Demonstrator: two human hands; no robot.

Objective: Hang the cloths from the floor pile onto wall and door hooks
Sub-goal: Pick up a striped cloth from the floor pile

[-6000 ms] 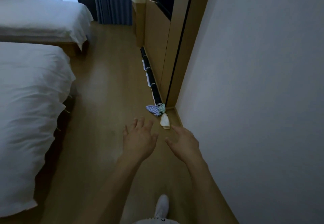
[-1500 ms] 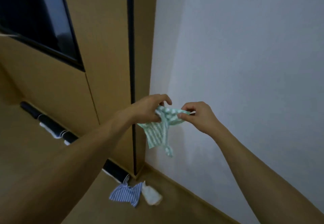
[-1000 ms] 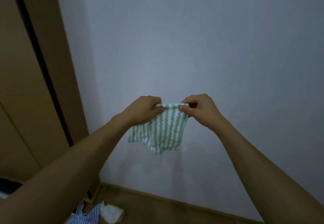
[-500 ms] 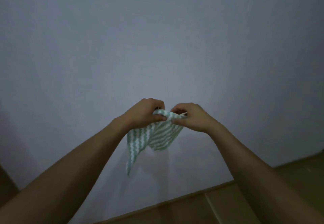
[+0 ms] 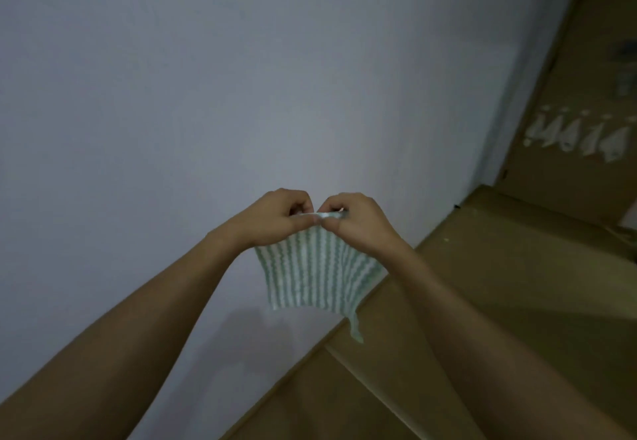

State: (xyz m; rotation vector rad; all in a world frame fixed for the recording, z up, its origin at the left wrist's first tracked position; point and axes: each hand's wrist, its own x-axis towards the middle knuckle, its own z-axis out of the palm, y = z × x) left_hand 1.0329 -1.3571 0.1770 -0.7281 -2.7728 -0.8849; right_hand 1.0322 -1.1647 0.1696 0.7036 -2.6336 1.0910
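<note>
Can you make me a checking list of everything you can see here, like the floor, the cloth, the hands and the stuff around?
Surface: wooden floor, bare where visible.
Job's things: green striped cloth hangs in the air from its top edge; pale cloths hang in a row on the brown door.
Clutter: nothing seen.
Hands: left hand and right hand pinch the cloth's top edge, close together.
Cables: nothing seen.
Surroundings: plain white wall; no hook clearly visible on it.
</note>
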